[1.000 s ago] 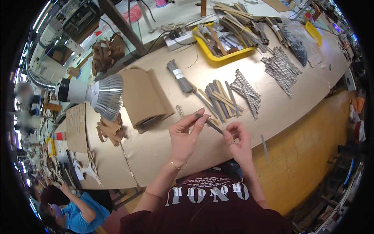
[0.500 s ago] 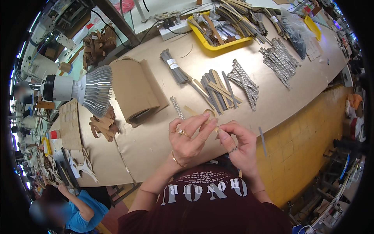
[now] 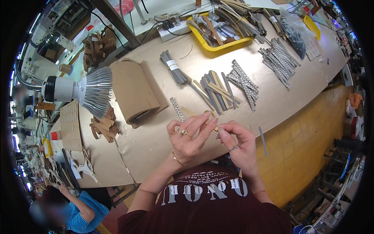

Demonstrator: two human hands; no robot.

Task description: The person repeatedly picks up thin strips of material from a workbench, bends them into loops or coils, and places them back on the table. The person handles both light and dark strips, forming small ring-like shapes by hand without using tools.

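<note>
My left hand (image 3: 188, 137) and my right hand (image 3: 238, 141) meet just above the near edge of the long tan table (image 3: 148, 144). Between the fingertips of both hands I pinch a thin tan strip (image 3: 210, 117), bent into a small loop at its top. A braided silver strip (image 3: 178, 109) lies on the table just beyond my left hand. Further out rests a loose pile of grey and tan strips (image 3: 215, 92).
A brown paper roll (image 3: 134, 93) and a finned white lamp (image 3: 80, 90) stand at left. Patterned strips (image 3: 243, 84), a banded grey bundle (image 3: 173, 68) and a yellow tray (image 3: 222, 33) of strips lie farther out. Another person in blue (image 3: 80, 212) sits at lower left.
The tan strip between my fingers has been bent into a loop. Both hands have stayed close together at the table's near edge.
</note>
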